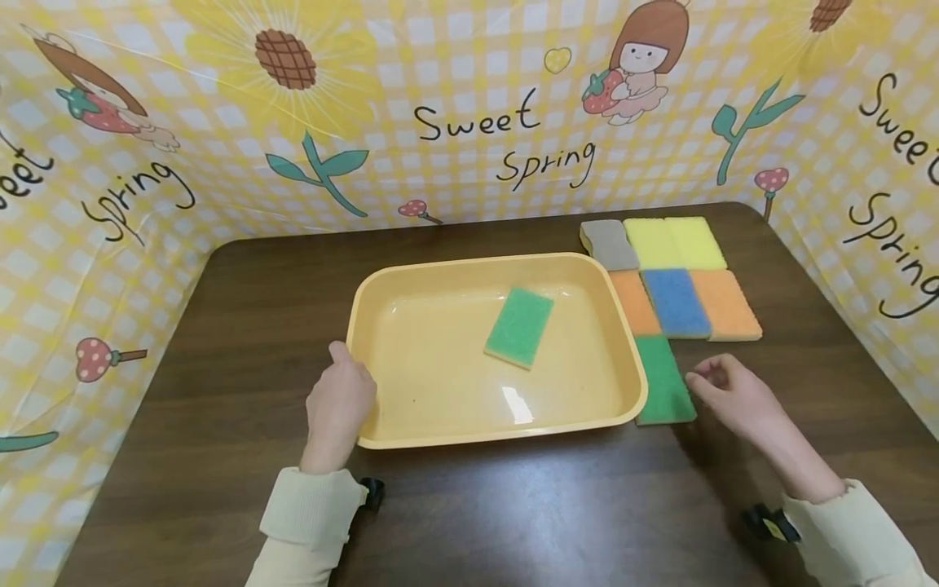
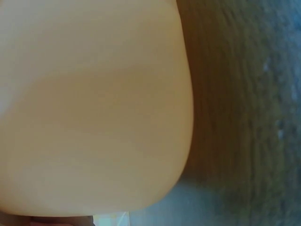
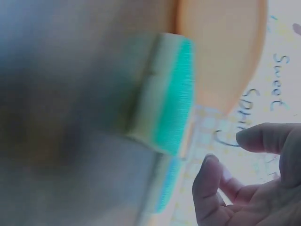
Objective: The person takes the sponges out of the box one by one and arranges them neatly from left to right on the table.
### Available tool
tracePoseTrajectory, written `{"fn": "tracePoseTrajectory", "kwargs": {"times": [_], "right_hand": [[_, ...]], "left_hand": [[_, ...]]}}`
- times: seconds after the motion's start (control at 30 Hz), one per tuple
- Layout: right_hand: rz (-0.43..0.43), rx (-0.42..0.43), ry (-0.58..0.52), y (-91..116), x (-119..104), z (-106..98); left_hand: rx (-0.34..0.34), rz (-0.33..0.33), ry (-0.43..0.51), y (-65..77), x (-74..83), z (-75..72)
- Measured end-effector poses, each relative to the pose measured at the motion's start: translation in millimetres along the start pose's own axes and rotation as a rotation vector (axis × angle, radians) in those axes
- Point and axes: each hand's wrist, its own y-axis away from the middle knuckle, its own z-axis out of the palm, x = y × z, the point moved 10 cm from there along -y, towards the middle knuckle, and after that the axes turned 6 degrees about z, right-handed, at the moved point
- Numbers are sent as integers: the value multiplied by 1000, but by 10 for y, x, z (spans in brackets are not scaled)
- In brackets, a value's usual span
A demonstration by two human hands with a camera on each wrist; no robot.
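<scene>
A yellow plastic basin (image 1: 433, 436) rests on the dark wooden table. My left hand (image 1: 340, 408) grips its left rim, with the fingers hidden behind the wall; the basin's outer side (image 2: 99, 141) fills most of the left wrist view. Inside the basin lies a green sponge (image 1: 520, 328), tilted a little. Just outside the right wall is a second green sponge (image 1: 663, 383), flat on the table. My right hand (image 1: 737, 395) hovers beside that sponge's right edge, fingers loosely bent and holding nothing. A gap shows between thumb and fingertips in the right wrist view.
Behind the outer green sponge lie an orange (image 1: 635, 303), a blue (image 1: 676, 303) and another orange sponge (image 1: 726, 304) in a row. Farther back are a grey sponge (image 1: 610, 244) and two yellow sponges (image 1: 675, 243). A checked cloth (image 1: 469, 187) encloses the table's back and sides.
</scene>
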Motion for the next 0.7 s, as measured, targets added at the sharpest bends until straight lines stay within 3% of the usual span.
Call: {"fn": "tracePoseTrajectory", "kwargs": {"times": [0.27, 0.5, 0.7], "right_hand": [[-114, 56, -7, 90, -596, -151], [-221, 37, -23, 151, -1183, -118], [-260, 9, 7, 120, -1557, -43]], "left_hand": [[17, 6, 6, 2, 18, -16], [14, -1, 0, 16, 24, -22], [10, -8, -2, 26, 15, -23]]}}
